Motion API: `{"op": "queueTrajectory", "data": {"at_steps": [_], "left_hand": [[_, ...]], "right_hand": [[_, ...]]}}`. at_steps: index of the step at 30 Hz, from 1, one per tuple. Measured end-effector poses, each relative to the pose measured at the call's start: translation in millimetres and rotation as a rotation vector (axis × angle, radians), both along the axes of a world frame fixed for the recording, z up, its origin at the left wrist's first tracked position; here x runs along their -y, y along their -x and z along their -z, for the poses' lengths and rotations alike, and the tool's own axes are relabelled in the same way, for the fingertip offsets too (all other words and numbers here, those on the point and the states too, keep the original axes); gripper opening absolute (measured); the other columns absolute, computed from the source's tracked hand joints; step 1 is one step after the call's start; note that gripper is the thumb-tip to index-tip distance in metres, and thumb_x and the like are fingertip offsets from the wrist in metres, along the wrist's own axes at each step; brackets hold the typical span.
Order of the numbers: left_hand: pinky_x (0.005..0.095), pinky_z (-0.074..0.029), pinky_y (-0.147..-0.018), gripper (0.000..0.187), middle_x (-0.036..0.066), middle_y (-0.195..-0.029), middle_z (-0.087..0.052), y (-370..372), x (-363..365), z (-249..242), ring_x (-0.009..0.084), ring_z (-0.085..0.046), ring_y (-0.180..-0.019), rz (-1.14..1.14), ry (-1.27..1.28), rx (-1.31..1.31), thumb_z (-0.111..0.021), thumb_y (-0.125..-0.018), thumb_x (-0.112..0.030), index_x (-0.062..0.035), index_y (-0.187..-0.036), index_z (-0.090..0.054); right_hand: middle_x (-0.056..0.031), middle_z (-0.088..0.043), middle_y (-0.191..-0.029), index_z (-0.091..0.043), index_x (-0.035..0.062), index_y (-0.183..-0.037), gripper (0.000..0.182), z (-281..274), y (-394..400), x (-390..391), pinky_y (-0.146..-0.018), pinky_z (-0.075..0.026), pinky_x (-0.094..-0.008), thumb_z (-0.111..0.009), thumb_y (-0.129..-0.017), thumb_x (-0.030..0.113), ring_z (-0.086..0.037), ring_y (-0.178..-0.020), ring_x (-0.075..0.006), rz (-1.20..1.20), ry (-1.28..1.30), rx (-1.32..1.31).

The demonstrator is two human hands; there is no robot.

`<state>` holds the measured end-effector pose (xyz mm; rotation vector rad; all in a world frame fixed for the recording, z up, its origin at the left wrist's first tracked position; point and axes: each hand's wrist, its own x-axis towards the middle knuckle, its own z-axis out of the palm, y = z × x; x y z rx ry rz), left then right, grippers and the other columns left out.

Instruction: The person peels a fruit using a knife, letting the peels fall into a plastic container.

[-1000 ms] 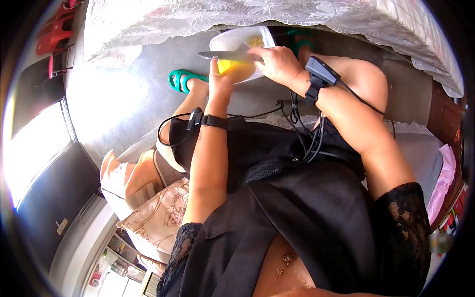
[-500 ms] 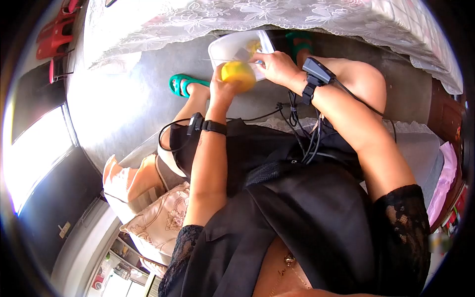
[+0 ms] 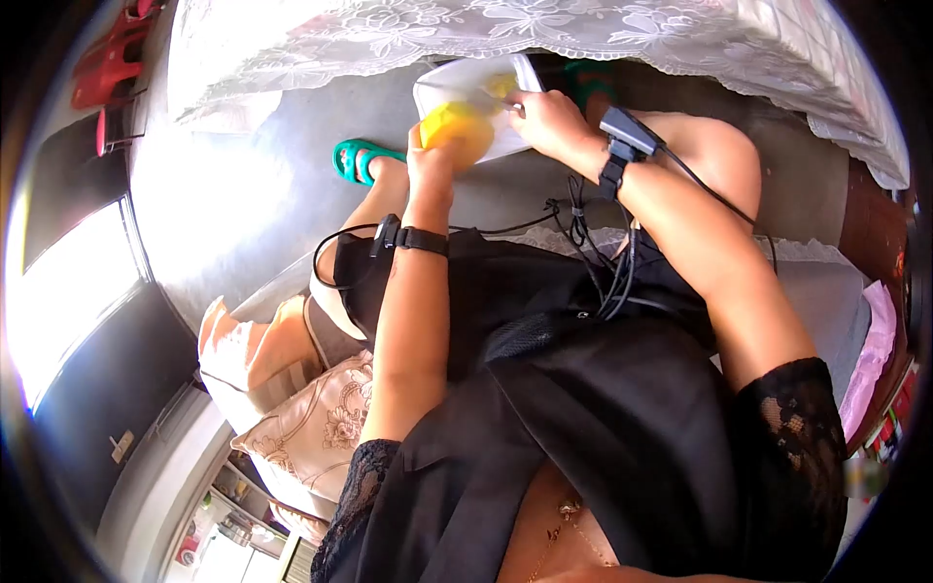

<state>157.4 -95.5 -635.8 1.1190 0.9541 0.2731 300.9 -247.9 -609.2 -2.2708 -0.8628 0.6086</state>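
My left hand (image 3: 432, 160) is wrapped round a yellow fruit (image 3: 457, 131), probably a mango, blurred by motion; a brighter yellow face shows on its upper part. To its right, my right hand (image 3: 554, 124) is closed on what looks like a knife (image 3: 513, 106), its blade smeared and pointing left towards the fruit. Both hands are over the near side of a white plastic bin (image 3: 528, 78). Yellow peelings (image 3: 501, 85) show inside the bin, close to my right fingertips.
A table with a white lace cloth (image 3: 544, 24) stands just beyond the bin. Green sandals (image 3: 355, 160) are on my feet on the grey floor. Black cables (image 3: 578, 219) run from the wrist devices across my lap. Red chairs (image 3: 102, 73) stand far left; a cushion (image 3: 311, 408) lies beside me.
My left hand and the fruit have moved slightly up and left, and the fruit has turned. My right hand has shifted a little up and to the right.
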Motion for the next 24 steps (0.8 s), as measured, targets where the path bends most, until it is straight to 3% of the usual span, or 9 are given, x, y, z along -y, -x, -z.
{"op": "queueTrajectory", "data": {"at_steps": [2, 5, 9, 14, 24], "left_hand": [[0.0348, -0.055, -0.09, 0.056, 0.012, -0.119, -0.063, 0.3, -5.3, 4.1, 0.0227, -0.065, -0.107, -0.031, 0.0, 0.054, -0.065, -0.083, 0.006, -0.0023, -0.136, -0.047], [0.0344, -0.055, -0.09, 0.056, 0.012, -0.12, -0.064, 0.1, -0.9, 1.8, 0.0233, -0.065, -0.107, -0.112, 0.064, 0.128, -0.068, -0.083, 0.005, -0.0014, -0.136, -0.048], [0.0404, -0.053, -0.097, 0.054, 0.012, -0.118, -0.064, -2.7, -2.4, -1.7, 0.0262, -0.066, -0.106, -0.072, 0.197, 0.167, -0.069, -0.081, 0.007, -0.0044, -0.131, -0.053], [0.0349, -0.054, -0.09, 0.045, 0.009, -0.115, -0.067, -2.8, -0.5, -0.8, 0.0212, -0.067, -0.101, 0.102, 0.169, 0.17, -0.076, -0.084, -0.008, -0.0023, -0.125, -0.06], [0.0328, -0.052, -0.09, 0.037, 0.006, -0.112, -0.069, -2.4, -0.7, -9.3, 0.0183, -0.065, -0.1, 0.15, 0.112, 0.156, -0.071, -0.084, -0.005, -0.0035, -0.121, -0.065]], "right_hand": [[-0.0211, -0.068, -0.08, -0.073, 0.017, -0.111, 0.023, -2.4, 5.0, -3.9, -0.071, -0.056, -0.0475, -0.062, -0.092, 0.025, -0.068, -0.077, -0.0397, -0.033, -0.126, 0.056], [-0.0198, -0.068, -0.08, -0.071, 0.0167, -0.11, 0.022, -16.7, 8.1, -2.6, -0.069, -0.057, -0.0452, -0.066, -0.089, 0.021, -0.069, -0.075, -0.0382, -0.091, -0.206, 0.144], [-0.0162, -0.071, -0.085, -0.067, 0.0174, -0.114, 0.031, -28.4, 14.7, 4.5, -0.068, -0.059, -0.0427, -0.071, -0.083, 0.015, -0.07, -0.076, -0.0355, -0.186, -0.268, 0.234], [-0.0129, -0.073, -0.088, -0.066, 0.017, -0.115, 0.036, -26.7, 12.2, 3.3, -0.069, -0.059, -0.0412, -0.075, -0.08, 0.015, -0.071, -0.077, -0.0324, -0.207, -0.258, 0.279], [-0.0102, -0.075, -0.091, -0.066, 0.0167, -0.115, 0.037, -22.8, 4.7, 6.0, -0.07, -0.06, -0.0389, -0.077, -0.08, 0.017, -0.072, -0.078, -0.03, -0.247, -0.202, 0.306]]}}
